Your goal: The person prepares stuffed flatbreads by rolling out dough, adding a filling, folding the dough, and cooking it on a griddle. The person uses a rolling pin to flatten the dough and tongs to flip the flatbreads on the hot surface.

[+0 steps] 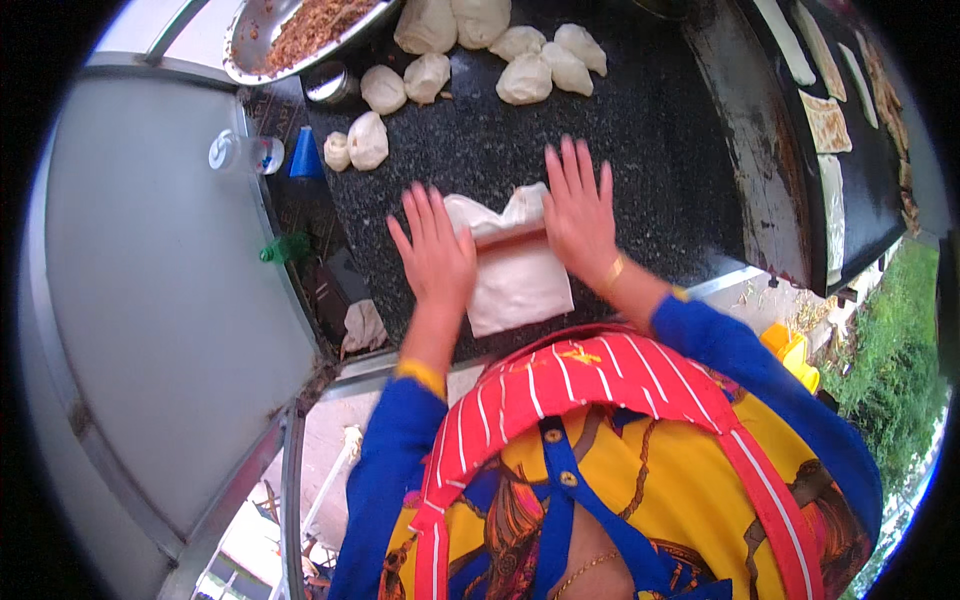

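A thin sheet of pale dough (519, 285) lies on the black speckled countertop (450, 146) before me. Its far edge (499, 214) is uneven, with a V-shaped notch. A blurred reddish-brown strip (514, 238) crosses the sheet between my hands; whether it is a thin rolling pin or something else, I cannot tell. My left hand (439, 247) rests palm down at the sheet's left side, fingers stretched forward. On the opposite side my right hand (581, 214) is also flat, touching the dough's edge with its fingers extended. Both palms hide whatever is beneath them.
Several dough balls (525, 77) sit at the back, near a metal bowl of reddish-brown filling (319, 30). Left are a blue cone-shaped object (305, 154), a clear plastic container (244, 152) and a green bottle (285, 248). Flat breads lie on a black griddle (870, 202) at right.
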